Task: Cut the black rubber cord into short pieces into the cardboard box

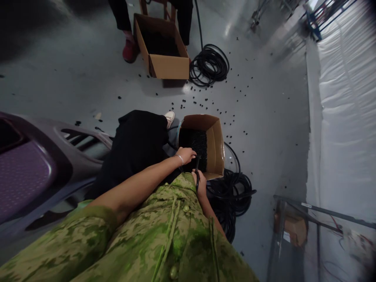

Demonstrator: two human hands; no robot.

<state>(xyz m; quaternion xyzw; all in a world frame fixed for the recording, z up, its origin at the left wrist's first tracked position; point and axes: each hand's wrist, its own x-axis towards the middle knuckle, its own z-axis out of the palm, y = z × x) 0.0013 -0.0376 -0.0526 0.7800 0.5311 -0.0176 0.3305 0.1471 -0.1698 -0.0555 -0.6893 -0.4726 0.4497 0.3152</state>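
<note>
My left hand, with a thin bracelet at the wrist, reaches over an open cardboard box. Its fingers are pinched together, and what they hold is too small and dark to make out. Close below it, my right hand is closed around a slim black scissors-like tool that points up toward the left fingertips. Inside the box lies a heap of small black pieces. A black hose passes by the box to a coiled pile at its lower right.
Across from me sits a person behind a second cardboard box holding dark contents. Beside that box is another black hose coil. Small black bits are scattered over the grey floor. A purple chair stands at left, white sheeting at right.
</note>
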